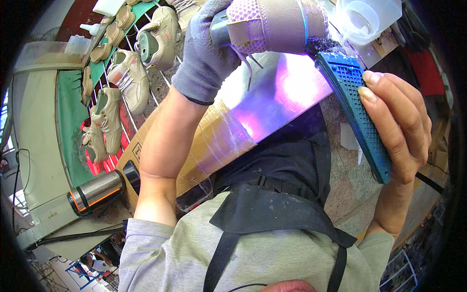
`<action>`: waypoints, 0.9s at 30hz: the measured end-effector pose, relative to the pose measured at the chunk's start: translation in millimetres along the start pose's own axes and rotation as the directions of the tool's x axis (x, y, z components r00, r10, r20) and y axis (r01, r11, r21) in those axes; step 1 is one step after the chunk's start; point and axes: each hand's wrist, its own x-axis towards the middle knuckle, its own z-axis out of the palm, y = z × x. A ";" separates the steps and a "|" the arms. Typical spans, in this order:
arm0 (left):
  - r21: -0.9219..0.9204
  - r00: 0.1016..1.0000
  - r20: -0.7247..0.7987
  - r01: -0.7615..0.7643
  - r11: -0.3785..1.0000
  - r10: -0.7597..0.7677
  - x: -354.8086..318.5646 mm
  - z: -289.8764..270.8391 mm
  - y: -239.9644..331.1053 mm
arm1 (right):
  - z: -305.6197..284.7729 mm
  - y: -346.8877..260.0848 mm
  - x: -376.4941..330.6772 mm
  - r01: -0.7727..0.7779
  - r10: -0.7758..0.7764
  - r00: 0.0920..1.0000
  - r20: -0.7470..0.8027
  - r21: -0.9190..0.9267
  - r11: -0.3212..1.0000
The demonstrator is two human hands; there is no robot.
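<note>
Clamped in the gloved left hand [206, 51] toward the far edge of a shiny worktop [272, 109], a beige shoe [284, 27] stretches crosswise, forward-left of the right hand [399, 114], which (bare, gripping a slanted blue brush [357, 109]) meets it bristles-first.

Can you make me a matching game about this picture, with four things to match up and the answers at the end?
1. left hand
2. right hand
3. brush
4. bottle

A. silver, black and orange
B. gloved, holding a shoe
C. blue, with dark bristles
D. bare

Right pairs: 1-B, 2-D, 3-C, 4-A
</note>
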 end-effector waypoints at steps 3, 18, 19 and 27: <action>-0.052 1.000 0.006 0.031 0.998 -0.031 -7.7 -2.6 4.9 | 13.6 0.8 -3.6 0.015 -0.015 0.999 -0.045 0.005 1.000; 0.800 0.739 0.582 -0.447 -0.400 0.339 -33.6 -5.1 -1.9 | 44.4 10.3 -39.9 -0.173 0.373 0.867 -0.331 0.501 0.848; 0.876 0.781 0.472 -0.466 -0.123 0.409 -33.9 -13.6 -9.3 | 60.9 -2.8 -44.6 -0.183 0.524 0.785 -0.331 0.683 0.707; -0.051 0.972 -0.224 -0.082 0.995 0.068 -79.0 -50.1 -48.0 | 121.2 6.0 -1.3 -0.209 0.828 0.555 0.085 0.977 0.040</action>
